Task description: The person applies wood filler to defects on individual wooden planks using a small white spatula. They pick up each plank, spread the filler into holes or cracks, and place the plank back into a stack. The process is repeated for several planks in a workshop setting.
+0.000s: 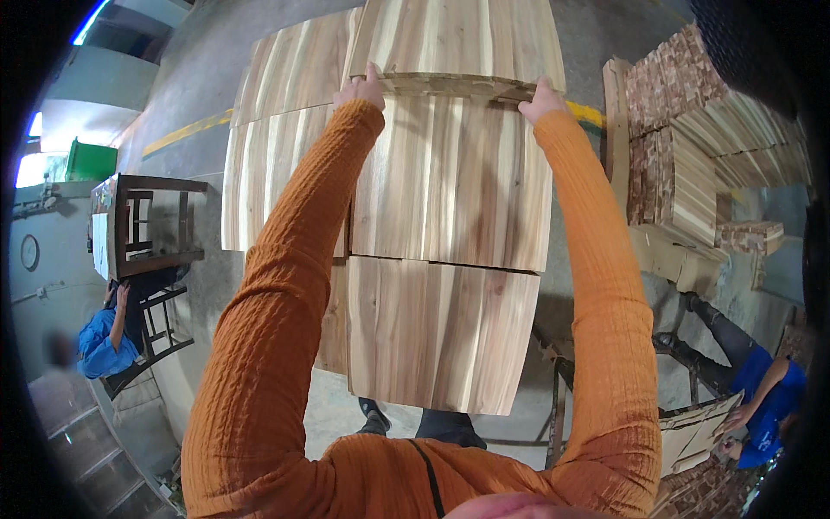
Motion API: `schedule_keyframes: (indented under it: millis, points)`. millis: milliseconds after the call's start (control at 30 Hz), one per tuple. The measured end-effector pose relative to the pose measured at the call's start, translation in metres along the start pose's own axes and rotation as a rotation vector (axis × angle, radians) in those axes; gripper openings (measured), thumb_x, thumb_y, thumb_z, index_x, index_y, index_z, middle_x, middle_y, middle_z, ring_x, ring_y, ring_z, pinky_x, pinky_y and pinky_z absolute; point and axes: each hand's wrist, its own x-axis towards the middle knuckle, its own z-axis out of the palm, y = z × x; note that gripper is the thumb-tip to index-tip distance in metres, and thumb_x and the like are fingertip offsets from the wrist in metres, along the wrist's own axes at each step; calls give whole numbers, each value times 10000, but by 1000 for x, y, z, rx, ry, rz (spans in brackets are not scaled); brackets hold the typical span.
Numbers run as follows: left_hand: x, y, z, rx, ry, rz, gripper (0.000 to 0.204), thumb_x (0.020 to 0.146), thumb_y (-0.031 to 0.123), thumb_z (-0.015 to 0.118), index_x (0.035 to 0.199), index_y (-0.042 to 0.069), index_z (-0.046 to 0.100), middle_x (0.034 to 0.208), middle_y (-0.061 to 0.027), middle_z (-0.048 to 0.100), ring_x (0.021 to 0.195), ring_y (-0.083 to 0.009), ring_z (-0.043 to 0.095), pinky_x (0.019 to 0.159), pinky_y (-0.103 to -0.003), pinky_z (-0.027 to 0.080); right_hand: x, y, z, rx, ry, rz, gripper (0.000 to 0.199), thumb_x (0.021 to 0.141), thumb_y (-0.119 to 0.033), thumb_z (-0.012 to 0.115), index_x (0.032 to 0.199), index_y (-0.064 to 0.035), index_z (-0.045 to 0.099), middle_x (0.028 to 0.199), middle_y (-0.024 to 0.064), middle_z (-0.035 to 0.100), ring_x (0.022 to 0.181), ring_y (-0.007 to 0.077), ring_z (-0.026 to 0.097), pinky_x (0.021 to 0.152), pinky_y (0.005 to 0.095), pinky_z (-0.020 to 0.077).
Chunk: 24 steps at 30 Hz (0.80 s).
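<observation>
Both my arms reach far forward over wide striped wooden panels. My left hand is closed on the near left corner of the farthest wooden panel. My right hand grips the same panel's near right corner. That panel sits higher than the middle panel, with a shadowed gap along its near edge. Closest to my body lies another panel. A further row of panels runs along the left, partly hidden by my left sleeve. The undersides of my fingers are out of sight.
Stacked boards stand at the right. At the left are a dark wooden table frame and a seated person in blue. Another person in blue handles thin boards at the lower right. A yellow line crosses the floor.
</observation>
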Motion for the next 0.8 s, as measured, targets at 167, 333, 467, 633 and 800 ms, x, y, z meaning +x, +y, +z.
schedule_keyframes:
  millis: [167, 333, 467, 633, 800]
  points:
    - [7, -3, -5, -5, -40, -20, 572, 929, 153, 423, 1461, 188, 216, 1306, -117, 518, 1193, -253, 511, 941, -410, 443, -1, -16, 4, -121, -26, 67, 813, 779, -265, 618, 1413, 15, 194, 1211, 221, 567, 1121, 321, 562, 929, 438, 456]
    - [15, -1, -6, 14, -94, 7, 612, 923, 159, 453, 1474, 185, 189, 1339, -102, 494, 1196, -246, 510, 933, -393, 459, 9, -10, 9, -143, 15, 86, 851, 787, -247, 625, 1434, 14, 138, 1216, 228, 562, 1128, 325, 559, 935, 437, 455]
    - [13, -10, 3, 71, 21, 32, 559, 916, 155, 361, 1455, 189, 218, 1264, -125, 556, 1164, -285, 538, 925, -419, 462, 13, -15, 3, -95, -13, 67, 876, 789, -241, 634, 1449, -3, 108, 1238, 233, 546, 1147, 339, 545, 960, 441, 438]
    - [15, -13, 1, 160, -21, 39, 666, 884, 176, 500, 1468, 168, 180, 1283, -117, 552, 1184, -272, 526, 897, -452, 457, 7, 0, -3, -36, -14, 6, 848, 775, -252, 600, 1453, -47, 135, 1222, 237, 547, 1090, 358, 564, 941, 437, 452]
    - [6, 28, -19, 291, -238, 57, 911, 773, 215, 655, 1490, 159, 96, 1266, -100, 570, 1134, -272, 566, 904, -454, 445, -91, 23, 89, 195, 354, -192, 589, 783, -270, 557, 1341, -134, 426, 1390, 151, 410, 1225, 347, 437, 1000, 538, 352]
